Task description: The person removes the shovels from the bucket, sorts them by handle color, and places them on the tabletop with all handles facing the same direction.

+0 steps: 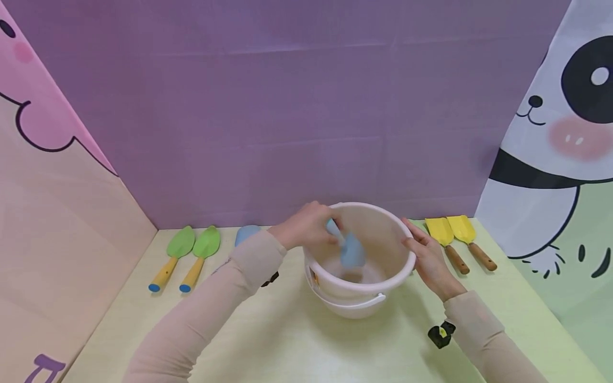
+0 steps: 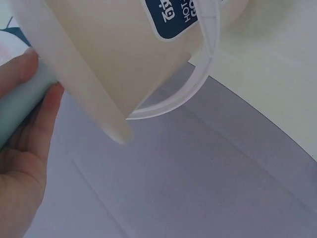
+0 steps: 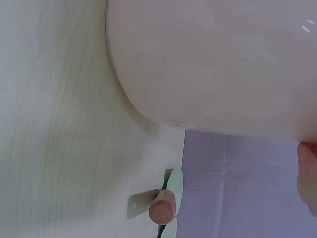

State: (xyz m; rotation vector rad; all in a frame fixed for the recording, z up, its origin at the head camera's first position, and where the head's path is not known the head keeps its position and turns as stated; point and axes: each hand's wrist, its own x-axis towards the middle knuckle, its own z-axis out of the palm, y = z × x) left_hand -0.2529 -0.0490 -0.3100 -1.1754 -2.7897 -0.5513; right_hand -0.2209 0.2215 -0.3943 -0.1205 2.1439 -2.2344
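A white bucket (image 1: pixel 359 298) stands on the table, its inside facing the head camera. Over its left rim reaches my left hand (image 1: pixel 313 226), which grips the pale blue handle of a toy shovel (image 1: pixel 353 252); the blade is down inside the bucket. In the left wrist view, the fingers of the left hand (image 2: pixel 29 144) wrap that handle beside the bucket wall (image 2: pixel 94 54). My right hand (image 1: pixel 433 263) holds the bucket's right rim, thumb and fingers on either side. Only a bit of the right hand (image 3: pixel 308 178) shows in the right wrist view, against the bucket wall (image 3: pixel 213 64).
Two green trowels (image 1: pixel 180 243) with yellow handles lie at left. A blue piece (image 1: pixel 247 232) is partly hidden behind the left arm. At right lie two yellow shovels (image 1: pixel 439 231) with wooden handles. A brown-handled green tool (image 3: pixel 162 210) sits near the back cloth (image 1: pixel 239 106).
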